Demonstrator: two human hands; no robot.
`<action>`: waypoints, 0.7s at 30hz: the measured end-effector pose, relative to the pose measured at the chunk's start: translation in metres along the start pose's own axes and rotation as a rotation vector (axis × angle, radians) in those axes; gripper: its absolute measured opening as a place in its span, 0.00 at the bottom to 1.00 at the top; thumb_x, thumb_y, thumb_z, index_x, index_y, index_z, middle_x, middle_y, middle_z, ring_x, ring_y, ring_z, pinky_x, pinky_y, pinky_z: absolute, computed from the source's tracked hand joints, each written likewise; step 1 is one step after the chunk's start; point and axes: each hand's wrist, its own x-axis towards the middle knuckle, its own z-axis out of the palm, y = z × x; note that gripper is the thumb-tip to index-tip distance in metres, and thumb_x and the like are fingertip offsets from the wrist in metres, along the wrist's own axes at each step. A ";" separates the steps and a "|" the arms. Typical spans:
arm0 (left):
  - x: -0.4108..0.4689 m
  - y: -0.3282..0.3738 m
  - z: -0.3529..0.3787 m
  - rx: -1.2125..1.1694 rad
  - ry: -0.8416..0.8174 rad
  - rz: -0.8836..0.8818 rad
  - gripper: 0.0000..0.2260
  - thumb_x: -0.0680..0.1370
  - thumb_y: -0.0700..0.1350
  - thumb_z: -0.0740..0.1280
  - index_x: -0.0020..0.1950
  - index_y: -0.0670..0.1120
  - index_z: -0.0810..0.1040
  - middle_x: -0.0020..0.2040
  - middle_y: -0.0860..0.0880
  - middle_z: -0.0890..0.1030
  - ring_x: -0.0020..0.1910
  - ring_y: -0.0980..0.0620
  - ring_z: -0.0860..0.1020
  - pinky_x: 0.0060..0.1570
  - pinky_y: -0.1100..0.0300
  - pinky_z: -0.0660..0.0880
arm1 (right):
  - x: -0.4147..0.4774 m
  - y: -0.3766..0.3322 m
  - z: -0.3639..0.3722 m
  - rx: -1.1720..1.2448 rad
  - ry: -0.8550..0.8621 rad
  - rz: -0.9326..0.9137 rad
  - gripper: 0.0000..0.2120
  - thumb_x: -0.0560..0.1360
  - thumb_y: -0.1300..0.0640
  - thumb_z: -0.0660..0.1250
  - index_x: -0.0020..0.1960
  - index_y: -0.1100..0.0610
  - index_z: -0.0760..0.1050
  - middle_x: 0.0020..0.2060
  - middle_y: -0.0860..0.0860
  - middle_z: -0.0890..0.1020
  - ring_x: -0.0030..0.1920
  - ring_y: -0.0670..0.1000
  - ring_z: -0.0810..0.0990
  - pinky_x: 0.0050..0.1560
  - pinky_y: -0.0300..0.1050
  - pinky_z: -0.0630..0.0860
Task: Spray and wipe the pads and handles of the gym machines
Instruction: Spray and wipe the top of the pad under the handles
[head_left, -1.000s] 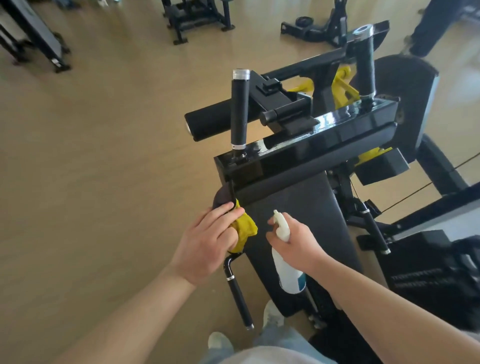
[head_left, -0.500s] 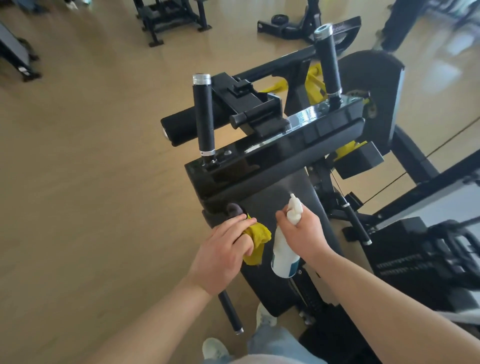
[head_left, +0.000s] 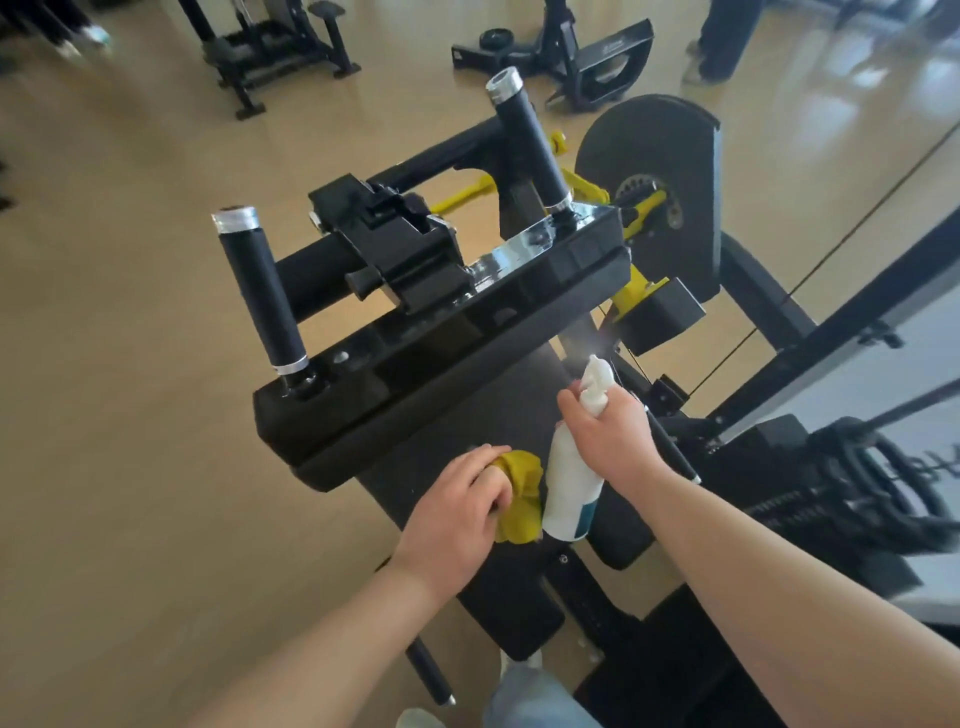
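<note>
A black gym machine fills the middle of the view. Its sloped black pad runs down toward me beneath a thick black arm pad. Two upright black handles rise from the frame, one at the left and one farther back. My left hand grips a bunched yellow cloth against the sloped pad. My right hand holds a white spray bottle, nozzle pointing away from me. A faint mist hangs just beyond the nozzle.
A black roller pad sticks out left behind the frame. Yellow levers and a black round cover sit at the right. More machines stand on the tan floor behind. A person's legs show top right. A weight stack sits right.
Both hands shifted right along the sloped pad. The spray bottle rose and now points up the pad, with mist at its nozzle. The view moved closer over the machine.
</note>
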 end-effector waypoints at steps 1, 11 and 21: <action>0.006 0.003 0.002 -0.018 -0.014 -0.033 0.06 0.78 0.46 0.62 0.45 0.56 0.66 0.68 0.52 0.77 0.69 0.52 0.75 0.61 0.59 0.77 | 0.005 0.002 -0.005 0.013 0.020 0.008 0.09 0.82 0.48 0.68 0.46 0.50 0.74 0.43 0.49 0.81 0.45 0.50 0.82 0.40 0.45 0.77; 0.070 0.044 0.022 -0.467 -0.020 -0.756 0.14 0.82 0.54 0.67 0.66 0.58 0.71 0.59 0.56 0.78 0.58 0.59 0.77 0.59 0.58 0.78 | 0.043 0.011 -0.041 0.014 0.041 0.052 0.08 0.81 0.45 0.68 0.49 0.49 0.77 0.42 0.47 0.80 0.45 0.48 0.81 0.42 0.46 0.77; 0.054 0.035 -0.003 -1.483 0.520 -1.337 0.14 0.85 0.51 0.63 0.60 0.42 0.80 0.54 0.39 0.85 0.53 0.40 0.83 0.49 0.49 0.79 | 0.021 0.034 -0.030 -0.117 -0.084 0.030 0.11 0.81 0.44 0.68 0.61 0.42 0.69 0.48 0.45 0.80 0.44 0.45 0.78 0.43 0.44 0.73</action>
